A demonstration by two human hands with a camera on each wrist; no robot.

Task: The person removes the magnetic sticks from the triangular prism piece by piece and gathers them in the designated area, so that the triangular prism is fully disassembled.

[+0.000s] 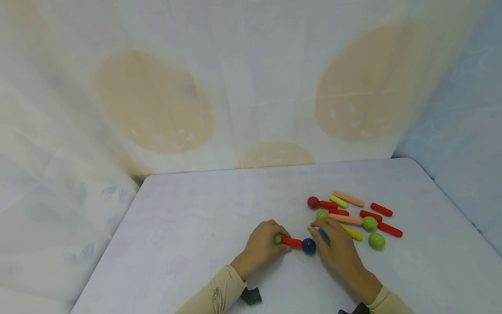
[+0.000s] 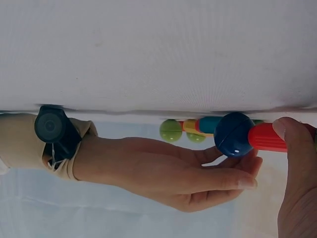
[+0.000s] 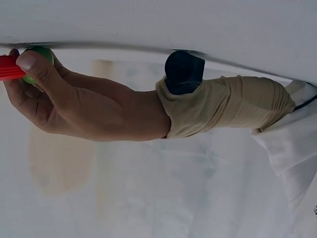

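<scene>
Left hand (image 1: pixel 262 247) curled round small green ball (image 1: pixel 277 238) and near end of short red stick (image 1: pixel 292 242); thumb tip pressed on the stick in the left wrist view. Stick lies flat on pale grey tabletop (image 1: pixel 196 218), far end touching dark blue ball (image 1: pixel 309 246).

Right hand (image 1: pixel 338 248) just right of the blue ball, palm down, fingers fairly straight and relaxed, fingertips beside the ball. Teal stick (image 1: pixel 324 235) under or between the fingers; actual grip on it not resolvable. Left wrist view: palm side open, fingers extended below the blue ball.

Loose pile directly behind and right of right hand:
- dark red ball (image 1: pixel 313 202) joined to a red stick (image 1: pixel 328 204)
- lime-green stick (image 1: pixel 338 201), long salmon stick (image 1: pixel 348 199) at the back
- second salmon stick (image 1: pixel 345 219) between a green ball (image 1: pixel 321 215) and another green ball (image 1: pixel 370 223)
- yellow stick (image 1: pixel 353 233) partly hidden by right hand
- three more red sticks (image 1: pixel 381 209) on the right side
- lone green ball (image 1: pixel 377 240) nearest the right edge of the pile

Right hand blocks direct line from blue ball to pile. White cloth backdrop with tan circles (image 1: pixel 154 102) behind table. Beige sleeves (image 1: pixel 219 292) on both arms, black wrist cameras at the cuffs.
</scene>
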